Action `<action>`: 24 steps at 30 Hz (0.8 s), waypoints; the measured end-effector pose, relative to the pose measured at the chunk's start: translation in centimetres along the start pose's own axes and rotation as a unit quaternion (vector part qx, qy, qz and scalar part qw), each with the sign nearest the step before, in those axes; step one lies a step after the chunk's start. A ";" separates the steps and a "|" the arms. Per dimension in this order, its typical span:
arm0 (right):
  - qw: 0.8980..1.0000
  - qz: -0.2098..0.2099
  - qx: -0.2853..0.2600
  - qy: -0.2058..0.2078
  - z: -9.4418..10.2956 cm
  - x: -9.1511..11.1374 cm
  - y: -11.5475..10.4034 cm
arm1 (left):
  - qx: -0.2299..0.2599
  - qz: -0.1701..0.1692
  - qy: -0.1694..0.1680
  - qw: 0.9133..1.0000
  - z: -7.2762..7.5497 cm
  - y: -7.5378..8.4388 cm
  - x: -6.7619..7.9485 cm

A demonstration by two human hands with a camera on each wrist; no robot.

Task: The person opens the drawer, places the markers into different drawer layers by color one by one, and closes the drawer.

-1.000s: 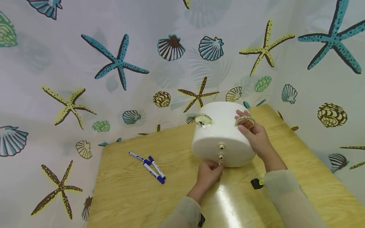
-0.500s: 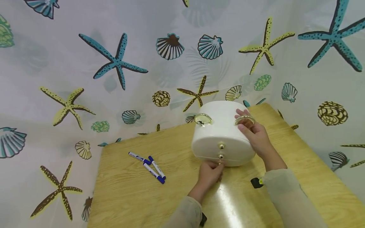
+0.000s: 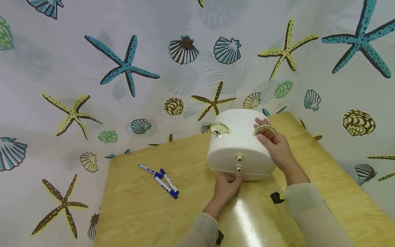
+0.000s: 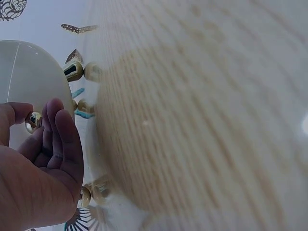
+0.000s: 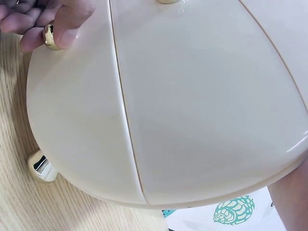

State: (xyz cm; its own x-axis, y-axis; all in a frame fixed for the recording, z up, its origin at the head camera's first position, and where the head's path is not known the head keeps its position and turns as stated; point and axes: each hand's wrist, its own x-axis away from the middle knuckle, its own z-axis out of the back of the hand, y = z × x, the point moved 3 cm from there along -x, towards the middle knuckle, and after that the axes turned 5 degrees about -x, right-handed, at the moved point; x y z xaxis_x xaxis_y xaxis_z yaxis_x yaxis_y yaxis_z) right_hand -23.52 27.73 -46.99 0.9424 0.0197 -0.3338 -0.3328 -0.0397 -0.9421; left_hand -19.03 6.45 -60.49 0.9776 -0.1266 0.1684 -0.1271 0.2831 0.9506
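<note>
A glossy white jewelry box [image 3: 239, 137] with a rounded front stands on the wooden table. Gold knobs run down its front, and a thin seam marks off its bottom drawer [image 5: 77, 115]. Between thumb and fingers, my left hand [image 3: 227, 190] pinches the lowest gold knob [image 4: 32, 121]; the left wrist view shows the other fingers bent beside it. My right hand [image 3: 277, 145] grips the right-hand gold handle [image 3: 264, 128] on top, thumb on the near side and fingertips beyond it. The left-hand gold handle [image 3: 219, 129] is untouched. Gold ball feet [image 5: 42, 166] support the box.
Several white markers with blue caps [image 3: 165, 185] lie together on the table [image 3: 139, 219], left of the box. Behind and to the right hangs a white curtain [image 3: 148, 20] printed with starfish and shells. A black wrist piece [image 3: 277, 197] shows beside the right sleeve.
Along the top of the bottom drawer a seam line has appeared and grown clearer, the drawer shifting slightly toward me. Both hands keep their holds, and the head view has drifted a little.
</note>
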 end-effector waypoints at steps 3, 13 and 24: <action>1.000 0.001 -0.009 0.001 -0.1 -0.1 0.0 | -0.008 -0.005 -0.001 1.000 0.3 0.0 0.1; 1.000 -0.002 -0.011 0.006 -0.1 -0.1 -0.2 | -0.008 -0.003 -0.015 1.000 0.7 -0.3 1.0; 1.000 -0.005 -0.015 0.009 -0.3 0.0 -0.3 | 0.016 0.011 -0.033 0.999 0.8 -0.8 2.6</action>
State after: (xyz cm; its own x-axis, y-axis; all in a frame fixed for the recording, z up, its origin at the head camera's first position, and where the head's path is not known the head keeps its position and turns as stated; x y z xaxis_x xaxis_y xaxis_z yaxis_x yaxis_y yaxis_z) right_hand -23.39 27.41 -46.71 0.9459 0.0019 -0.3243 -0.3234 -0.0698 -0.9437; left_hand -16.57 5.13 -60.62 0.9615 -0.1835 0.2045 -0.1543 0.2552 0.9545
